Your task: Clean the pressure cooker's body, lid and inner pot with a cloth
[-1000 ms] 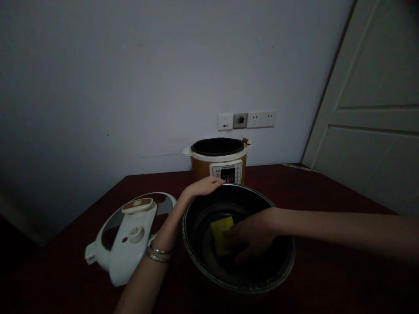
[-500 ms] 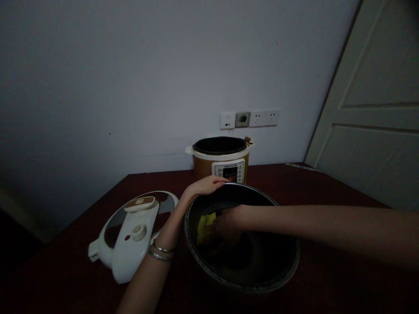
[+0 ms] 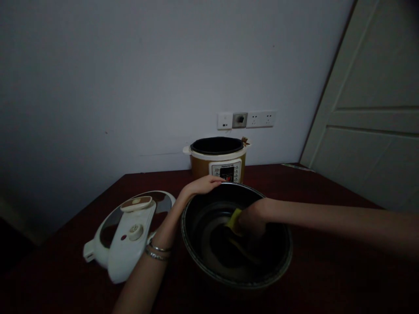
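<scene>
A dark inner pot point(image 3: 209, 261) with a pale rim stands tilted toward me on the table. My left hand point(image 3: 204, 184) grips its far-left rim, fingers closed over the edge. Inside the pot, my right hand point(image 3: 257, 218) presses a yellow cloth point(image 3: 235, 220) near the right side of the inner wall. Its fingers are mostly in shadow, and part of the cloth is hidden behind them. Two silvery bangles point(image 3: 159, 252) circle my left wrist.
A gold and white electric pressure cooker body point(image 3: 200, 165) stands behind the pot, against the wall. Its white lid point(image 3: 126, 250) lies at the left of the dark red table point(image 3: 262, 174). Wall sockets point(image 3: 261, 119) sit above the cooker, and a pale door point(image 3: 366, 117) is at the right.
My right hand has moved the yellow cloth from the left part of the pot's inside toward the right. My left hand stays on the rim. The view has shifted slightly.
</scene>
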The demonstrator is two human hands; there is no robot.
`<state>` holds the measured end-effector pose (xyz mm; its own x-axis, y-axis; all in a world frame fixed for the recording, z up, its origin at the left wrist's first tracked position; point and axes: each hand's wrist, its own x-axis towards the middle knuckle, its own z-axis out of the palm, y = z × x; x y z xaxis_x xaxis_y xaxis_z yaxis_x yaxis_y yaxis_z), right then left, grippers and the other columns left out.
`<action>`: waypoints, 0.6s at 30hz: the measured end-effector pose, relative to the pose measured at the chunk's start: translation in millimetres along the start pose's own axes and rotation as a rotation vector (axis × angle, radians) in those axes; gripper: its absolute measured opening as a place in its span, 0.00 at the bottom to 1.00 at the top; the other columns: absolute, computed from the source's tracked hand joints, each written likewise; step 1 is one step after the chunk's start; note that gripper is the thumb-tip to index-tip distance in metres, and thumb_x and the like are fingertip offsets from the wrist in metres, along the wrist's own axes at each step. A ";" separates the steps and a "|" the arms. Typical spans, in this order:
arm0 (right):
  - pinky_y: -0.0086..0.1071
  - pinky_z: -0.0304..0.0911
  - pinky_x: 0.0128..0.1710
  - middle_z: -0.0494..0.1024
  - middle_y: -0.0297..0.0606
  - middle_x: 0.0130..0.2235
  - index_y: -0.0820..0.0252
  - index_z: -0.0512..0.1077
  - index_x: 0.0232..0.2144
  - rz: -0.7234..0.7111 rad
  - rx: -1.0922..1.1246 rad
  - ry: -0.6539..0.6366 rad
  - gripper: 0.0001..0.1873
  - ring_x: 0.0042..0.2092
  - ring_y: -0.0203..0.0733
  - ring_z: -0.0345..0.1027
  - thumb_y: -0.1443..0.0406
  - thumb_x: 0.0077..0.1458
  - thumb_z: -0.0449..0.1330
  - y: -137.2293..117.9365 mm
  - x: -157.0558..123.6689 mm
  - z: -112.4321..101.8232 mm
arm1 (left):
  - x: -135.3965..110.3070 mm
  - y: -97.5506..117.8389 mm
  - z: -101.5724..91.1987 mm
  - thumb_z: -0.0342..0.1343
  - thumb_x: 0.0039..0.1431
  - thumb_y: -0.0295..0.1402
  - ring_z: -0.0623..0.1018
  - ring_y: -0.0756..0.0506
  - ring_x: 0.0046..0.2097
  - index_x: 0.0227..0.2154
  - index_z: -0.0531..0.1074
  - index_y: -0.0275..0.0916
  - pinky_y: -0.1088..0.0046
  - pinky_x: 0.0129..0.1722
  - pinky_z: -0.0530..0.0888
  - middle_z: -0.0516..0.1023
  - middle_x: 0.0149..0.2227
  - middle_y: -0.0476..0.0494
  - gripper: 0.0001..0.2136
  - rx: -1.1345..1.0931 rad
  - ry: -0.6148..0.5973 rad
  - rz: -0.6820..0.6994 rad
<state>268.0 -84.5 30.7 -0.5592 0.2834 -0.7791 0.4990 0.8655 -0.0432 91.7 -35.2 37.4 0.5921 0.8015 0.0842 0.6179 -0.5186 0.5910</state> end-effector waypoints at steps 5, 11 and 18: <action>0.35 0.63 0.35 0.71 0.32 0.26 0.59 0.75 0.31 -0.120 -0.021 -0.108 0.13 0.32 0.42 0.68 0.56 0.47 0.61 -16.4 -21.8 3.6 | -0.4 0.0 0.0 0.44 0.62 0.31 0.73 0.45 0.50 0.49 0.71 0.30 0.69 0.52 0.65 0.75 0.50 0.38 0.17 -0.033 -0.010 0.002; 0.38 0.64 0.34 0.74 0.33 0.27 0.55 0.76 0.37 -0.184 0.124 -0.070 0.13 0.32 0.44 0.69 0.59 0.49 0.60 -28.3 -21.9 10.3 | -1.4 0.3 -0.1 0.45 0.61 0.32 0.73 0.45 0.50 0.48 0.71 0.31 0.68 0.52 0.66 0.75 0.50 0.39 0.17 -0.056 -0.005 0.000; 0.41 0.66 0.39 0.76 0.37 0.35 0.56 0.75 0.40 -0.319 0.073 0.001 0.14 0.41 0.49 0.71 0.65 0.49 0.59 -46.1 -5.7 11.3 | -1.1 3.2 -1.4 0.44 0.62 0.30 0.73 0.46 0.49 0.48 0.72 0.33 0.69 0.52 0.65 0.76 0.49 0.40 0.16 0.001 -0.002 -0.001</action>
<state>255.7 -130.6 30.1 -0.6954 0.0026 -0.7186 0.3443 0.8789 -0.3300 92.3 -37.3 40.4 0.5927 0.8012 0.0820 0.6189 -0.5182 0.5902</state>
